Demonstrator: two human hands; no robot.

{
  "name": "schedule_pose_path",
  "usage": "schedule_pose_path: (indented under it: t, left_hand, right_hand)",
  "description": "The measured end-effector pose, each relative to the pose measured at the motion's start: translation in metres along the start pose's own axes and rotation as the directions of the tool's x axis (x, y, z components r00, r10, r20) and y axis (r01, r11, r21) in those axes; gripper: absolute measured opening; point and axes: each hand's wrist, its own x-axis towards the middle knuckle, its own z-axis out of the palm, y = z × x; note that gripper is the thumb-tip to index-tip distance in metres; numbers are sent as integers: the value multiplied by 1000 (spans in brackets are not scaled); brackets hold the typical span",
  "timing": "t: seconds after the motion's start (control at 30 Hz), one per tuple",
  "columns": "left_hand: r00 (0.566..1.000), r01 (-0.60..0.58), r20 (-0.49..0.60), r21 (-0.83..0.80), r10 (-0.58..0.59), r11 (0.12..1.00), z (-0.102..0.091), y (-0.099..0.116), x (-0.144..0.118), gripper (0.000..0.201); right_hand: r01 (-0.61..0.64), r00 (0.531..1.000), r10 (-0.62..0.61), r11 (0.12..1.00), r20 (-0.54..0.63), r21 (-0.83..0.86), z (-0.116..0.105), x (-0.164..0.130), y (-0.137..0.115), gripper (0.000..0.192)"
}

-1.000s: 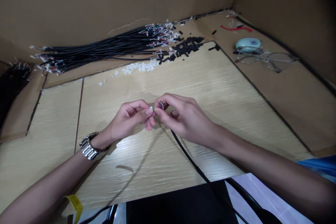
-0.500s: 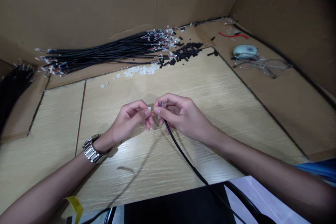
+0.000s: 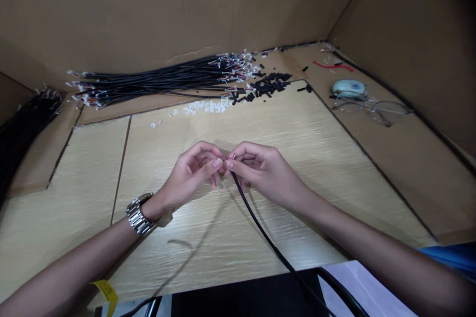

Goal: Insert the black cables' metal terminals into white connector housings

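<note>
We work inside a cardboard enclosure (image 3: 148,5) whose walls rise behind and to the right of the wooden table (image 3: 297,148). Against its back wall lies a bundle of black cables (image 3: 156,79), their long axis running left to right, with colored wire ends fanned out at the right. Just before them sit a scatter of small white connectors (image 3: 208,106) and a heap of short black sleeves (image 3: 266,86). In the right corner rest a pale oval object (image 3: 348,88) and a pair of glasses (image 3: 375,106).

Our left hand (image 3: 193,173) and right hand (image 3: 260,171) meet fingertip to fingertip above the middle of the table — both curled nearly closed in pinches. The right hand pinches the end of a black cable (image 3: 260,228); its tip points up and left toward the left hand, and its length runs down and right to the table's near edge. What the left fingers pinch we cannot tell — it is too small. A metal watch (image 3: 139,215) sits on the left wrist.
</note>
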Motion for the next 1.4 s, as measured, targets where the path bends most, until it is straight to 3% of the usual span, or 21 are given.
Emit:
schedule_pose_path:
  t: [0.37, 0.7, 0.77, 0.9, 1.03, 1.4]
  left_hand:
    - [993, -59, -86, 191, 76, 980, 5, 0, 0, 14]
    - [987, -88, -110, 243, 118, 966, 4, -6, -5, 17]
    - [986, -107, -99, 259, 137, 960, 5, -5, -6, 15]
    - [983, -116, -107, 275, 150, 955, 5, -5, -7, 16]
    - [980, -123, -116, 298, 164, 947, 3, -6, -7, 18]
    - [979, -122, -123, 278, 161, 953, 5, -6, -7, 16]
  right_hand:
    - [57, 998, -55, 985, 16, -165, 1, -1, 5, 19]
    - [37, 996, -31, 997, -84, 62, -1, 5, 5, 22]
    - [50, 998, -46, 996, -53, 71, -1, 5, 5, 24]
    - [-15, 1000, 14, 998, 24, 57, 0, 3, 1, 5]
    - [-74, 996, 71, 995, 44, 72, 1, 2, -4, 9]
    - [-23, 999, 27, 991, -28, 132, 6, 3, 3, 23]
